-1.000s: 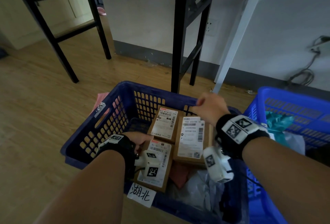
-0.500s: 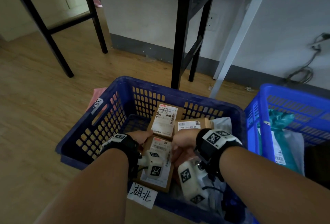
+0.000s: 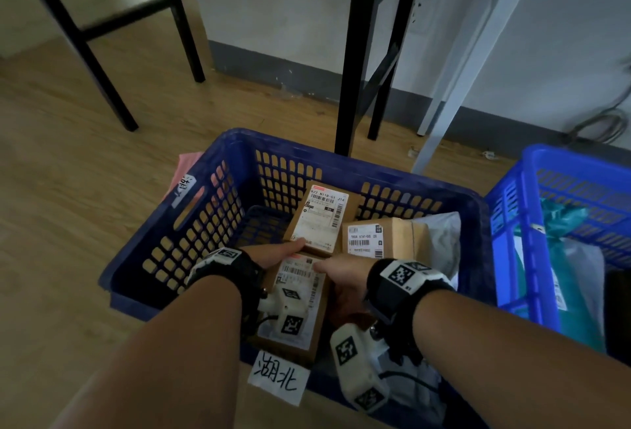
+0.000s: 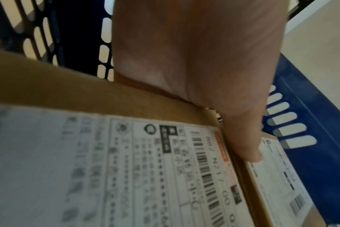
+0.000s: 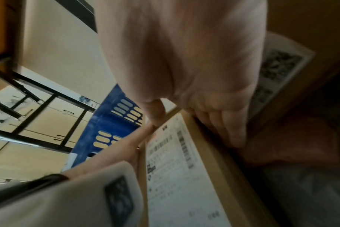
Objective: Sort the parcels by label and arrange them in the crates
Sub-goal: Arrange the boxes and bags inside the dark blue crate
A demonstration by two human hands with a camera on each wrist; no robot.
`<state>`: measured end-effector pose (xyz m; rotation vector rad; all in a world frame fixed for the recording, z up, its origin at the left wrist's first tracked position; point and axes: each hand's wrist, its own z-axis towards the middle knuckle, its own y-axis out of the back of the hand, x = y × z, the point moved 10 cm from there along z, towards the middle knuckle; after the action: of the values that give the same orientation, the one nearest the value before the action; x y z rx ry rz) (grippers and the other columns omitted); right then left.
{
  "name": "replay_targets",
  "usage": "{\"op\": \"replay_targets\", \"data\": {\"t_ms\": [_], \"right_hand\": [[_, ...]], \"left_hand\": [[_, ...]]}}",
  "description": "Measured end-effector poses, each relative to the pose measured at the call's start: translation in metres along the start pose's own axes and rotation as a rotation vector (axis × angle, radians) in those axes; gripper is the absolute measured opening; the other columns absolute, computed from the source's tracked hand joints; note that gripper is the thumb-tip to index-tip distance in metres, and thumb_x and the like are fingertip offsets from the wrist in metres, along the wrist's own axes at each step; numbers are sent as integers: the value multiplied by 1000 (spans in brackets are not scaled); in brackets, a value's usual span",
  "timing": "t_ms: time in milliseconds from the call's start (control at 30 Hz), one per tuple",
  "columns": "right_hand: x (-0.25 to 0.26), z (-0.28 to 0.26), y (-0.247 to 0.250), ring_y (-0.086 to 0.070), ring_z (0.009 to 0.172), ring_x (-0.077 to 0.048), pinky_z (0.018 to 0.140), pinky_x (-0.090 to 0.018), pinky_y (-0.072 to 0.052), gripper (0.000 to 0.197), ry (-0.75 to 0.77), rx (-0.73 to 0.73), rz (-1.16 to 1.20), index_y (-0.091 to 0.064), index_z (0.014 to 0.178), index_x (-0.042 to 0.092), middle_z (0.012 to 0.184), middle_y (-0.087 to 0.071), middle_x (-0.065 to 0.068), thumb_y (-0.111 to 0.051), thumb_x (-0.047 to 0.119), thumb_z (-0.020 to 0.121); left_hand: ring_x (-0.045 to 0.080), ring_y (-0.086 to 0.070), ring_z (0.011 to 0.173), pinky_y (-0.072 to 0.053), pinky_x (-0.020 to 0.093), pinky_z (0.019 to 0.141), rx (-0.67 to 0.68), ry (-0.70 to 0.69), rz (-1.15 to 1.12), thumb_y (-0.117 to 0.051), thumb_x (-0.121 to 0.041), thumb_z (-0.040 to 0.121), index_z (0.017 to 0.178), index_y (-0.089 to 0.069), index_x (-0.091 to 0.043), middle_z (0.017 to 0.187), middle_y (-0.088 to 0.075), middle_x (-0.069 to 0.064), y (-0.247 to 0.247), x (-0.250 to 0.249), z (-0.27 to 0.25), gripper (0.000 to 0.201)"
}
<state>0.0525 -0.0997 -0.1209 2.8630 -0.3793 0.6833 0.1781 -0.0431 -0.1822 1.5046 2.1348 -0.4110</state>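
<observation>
Both hands hold 1 flat cardboard parcel (image 3: 300,295) at the near end of the dark blue crate (image 3: 191,223), its white shipping label facing up; the left hand (image 3: 276,252) grips the parcel's left edge, thumb lying along the far top edge, and the right hand (image 3: 341,275) clasps the right edge, thumb on top and fingers (image 5: 233,126) curled down the side; in the left wrist view the left thumb (image 4: 243,138) presses into the seam between this parcel and a second labelled box (image 3: 322,218) that lies just beyond it, tilted against the far wall; a third cardboard box (image 3: 386,237) with a small barcode label sits to the right of that one, beside a grey plastic mailer (image 3: 440,240); a handwritten paper tag (image 3: 278,380) hangs on the crate's near rim; a brighter blue crate (image 3: 512,223) stands just to the right on the wooden floor (image 3: 68,172), holding teal (image 3: 560,217) and grey bags; black table legs (image 3: 358,53) and a white leg (image 3: 471,63) rise behind.
</observation>
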Motion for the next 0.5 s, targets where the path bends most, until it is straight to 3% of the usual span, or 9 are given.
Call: {"op": "replay_targets", "data": {"t_ms": [33,167,267,367,500], "right_hand": [[1,3,-4,-44,132,-31,107,-35,-37,44,33,17,73,-33,145,8,144,-44,-14,-35,25,104],[0,18,-13,-42,135,-28,114,-46,-31,52,61,31,229,-32,148,17,148,-42,-10,-34,42,102],[1,21,-17,-51,124,-30,110,-46,-37,33,41,46,243,-46,129,19,135,-53,-12,-41,35,100],[0,27,-23,-55,115,-32,105,-48,-41,37,0,79,194,-47,124,14,124,-59,-14,-51,24,89],[6,33,-23,-56,115,-29,105,-43,-43,45,23,19,141,-45,134,10,127,-57,-12,-52,18,91]], "left_hand": [[33,-61,115,-43,46,106,4,-1,-25,-55,-56,89,106,-68,-19,116,-69,16,1,2,1,43],[29,-65,107,-47,41,101,16,-52,-85,-53,-52,92,110,-66,-20,111,-70,13,0,-2,-1,39],[26,-64,90,-50,33,82,5,-96,-188,-47,-38,98,108,-67,-13,103,-69,13,7,-4,-1,33],[30,-59,92,-46,35,83,-16,-93,-283,-47,-35,94,120,-64,-4,113,-63,21,16,2,2,44],[29,-54,94,-41,36,85,-43,-61,-295,-53,-36,83,105,-60,-11,107,-59,18,21,8,1,34]]}}
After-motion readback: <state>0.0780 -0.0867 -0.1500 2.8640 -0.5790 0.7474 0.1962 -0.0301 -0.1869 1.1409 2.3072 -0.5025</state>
